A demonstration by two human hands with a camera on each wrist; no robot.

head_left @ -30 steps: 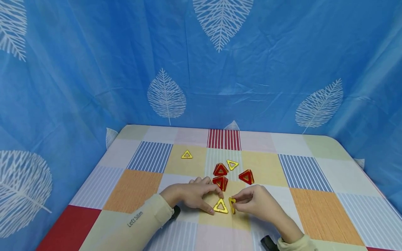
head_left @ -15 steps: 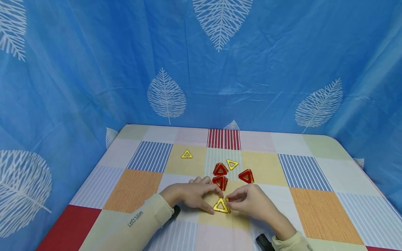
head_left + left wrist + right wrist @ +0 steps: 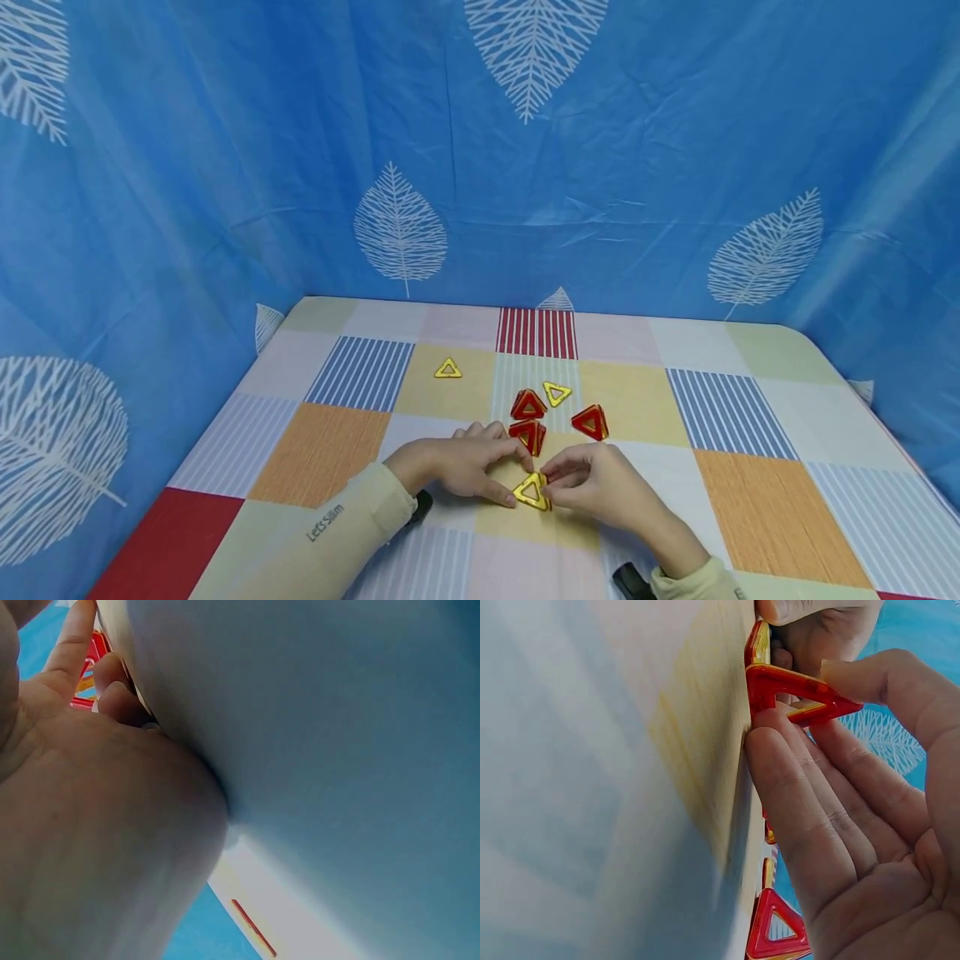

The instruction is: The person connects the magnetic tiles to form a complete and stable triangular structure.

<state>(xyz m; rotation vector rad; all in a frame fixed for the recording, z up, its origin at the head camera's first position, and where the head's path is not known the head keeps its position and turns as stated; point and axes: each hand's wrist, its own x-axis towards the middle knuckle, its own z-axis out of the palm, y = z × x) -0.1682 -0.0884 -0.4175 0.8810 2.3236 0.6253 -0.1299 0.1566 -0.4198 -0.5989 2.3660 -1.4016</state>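
Observation:
In the head view, my left hand (image 3: 468,469) lies at the left of a yellow triangular magnetic tile (image 3: 532,502), thumb at its lower left corner and index finger at its top. My right hand (image 3: 592,479) pinches another triangular tile (image 3: 763,688) close against the first one's right side; the right wrist view shows this tile's red face between thumb and fingers. Its far side is mostly hidden, and I cannot tell whether the two tiles touch. In the left wrist view, the palm of my left hand (image 3: 97,825) fills the left side; its fingertips are out of frame.
Beyond the hands stand red pyramid-like tile pieces: one (image 3: 536,436) by the left fingers, one (image 3: 520,408) behind it, another (image 3: 585,417) to the right. Flat yellow triangles lie further back, one central (image 3: 559,387), one left (image 3: 448,376). A patchwork cloth (image 3: 360,375) covers the table.
My right hand has moved left, bringing its tile from a small gap away to the yellow tile's right side. The left hand has stayed nearly still; the yellow tile has turned slightly.

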